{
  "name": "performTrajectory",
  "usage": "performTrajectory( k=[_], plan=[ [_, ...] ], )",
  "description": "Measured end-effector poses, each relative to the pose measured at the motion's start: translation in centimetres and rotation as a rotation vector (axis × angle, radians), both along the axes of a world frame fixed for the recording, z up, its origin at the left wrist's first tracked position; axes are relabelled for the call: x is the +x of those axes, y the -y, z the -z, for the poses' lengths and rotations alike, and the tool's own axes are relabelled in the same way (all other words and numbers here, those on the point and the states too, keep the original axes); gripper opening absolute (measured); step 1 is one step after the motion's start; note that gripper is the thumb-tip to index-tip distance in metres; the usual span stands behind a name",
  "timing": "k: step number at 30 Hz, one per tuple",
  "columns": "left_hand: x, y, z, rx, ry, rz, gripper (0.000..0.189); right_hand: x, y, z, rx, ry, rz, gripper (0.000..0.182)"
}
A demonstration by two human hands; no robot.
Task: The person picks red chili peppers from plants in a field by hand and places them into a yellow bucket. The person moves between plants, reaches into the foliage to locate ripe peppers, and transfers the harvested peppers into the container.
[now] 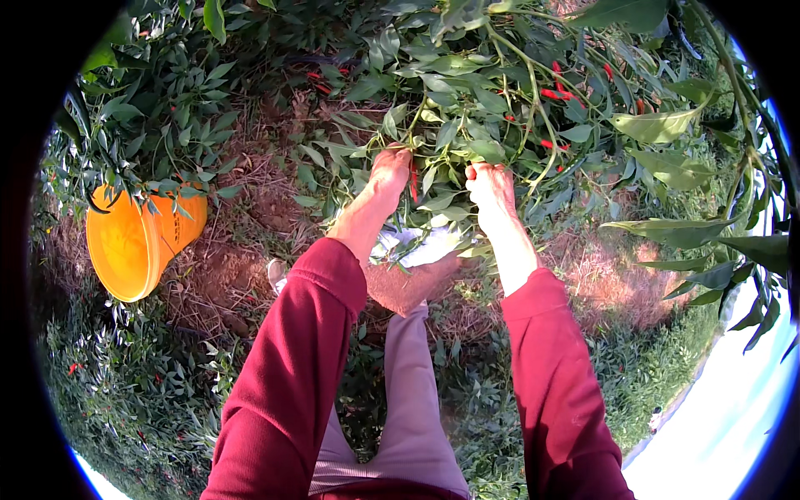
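Observation:
My left hand (392,169) is in a leafy chili pepper plant (447,119), its fingers closed around a thin green stem. Just right of those fingers hangs a red chili pepper (414,182). My right hand (490,187) is curled among the leaves a short way to the right. Foliage and the hand itself hide whatever its fingertips touch. Several more red peppers (559,95) hang on the branches at the upper right. Below and between my hands lie a white sheet-like thing (425,247) and a brown cloth-like piece (403,287), partly covered by leaves.
A yellow bucket (122,244) lies tilted at the left, its mouth facing left, with leaves over its upper side. Dry straw and reddish soil (262,169) form a strip between pepper rows. Large leaves (672,231) hang close at the right. More plants (125,387) grow at the lower left.

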State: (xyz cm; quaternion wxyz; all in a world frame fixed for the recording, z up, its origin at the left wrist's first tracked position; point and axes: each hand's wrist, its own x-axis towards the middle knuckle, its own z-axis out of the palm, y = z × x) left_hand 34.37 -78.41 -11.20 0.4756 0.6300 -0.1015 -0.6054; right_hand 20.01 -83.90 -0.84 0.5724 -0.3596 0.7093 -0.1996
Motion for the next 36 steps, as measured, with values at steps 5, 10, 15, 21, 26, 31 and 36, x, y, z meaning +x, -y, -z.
performTrajectory(
  k=[5,10,15,21,26,31,36],
  plan=[
    [-0.9,-0.2,-1.3,0.039,-0.117,-0.133,0.018,-0.8,0.3,4.2,-0.187,-0.022,-0.049,0.016],
    [-1.4,0.2,-1.4,-0.015,-0.294,-0.263,0.019,-2.3,0.8,7.8,-0.204,0.258,0.115,0.018],
    [-2.1,0.7,-3.2,0.023,-0.391,-0.348,0.018,-1.8,0.4,6.6,-0.214,-0.019,0.093,0.011],
    [-0.5,-0.3,0.6,-0.005,-0.477,-0.363,0.019,1.7,-0.6,1.5,-0.017,0.157,0.102,0.003],
    [-0.8,0.6,-0.4,0.104,-0.373,-0.286,0.021,0.6,-0.3,2.2,0.085,0.353,0.258,0.002],
    [-0.4,1.0,-2.5,0.364,-0.190,-0.282,0.020,2.2,-0.9,0.8,0.192,0.242,0.319,0.005],
    [0.8,-0.7,-0.8,0.136,-0.141,-0.258,0.024,4.1,-3.8,-3.1,0.206,0.115,-0.034,0.014]
  ],
)
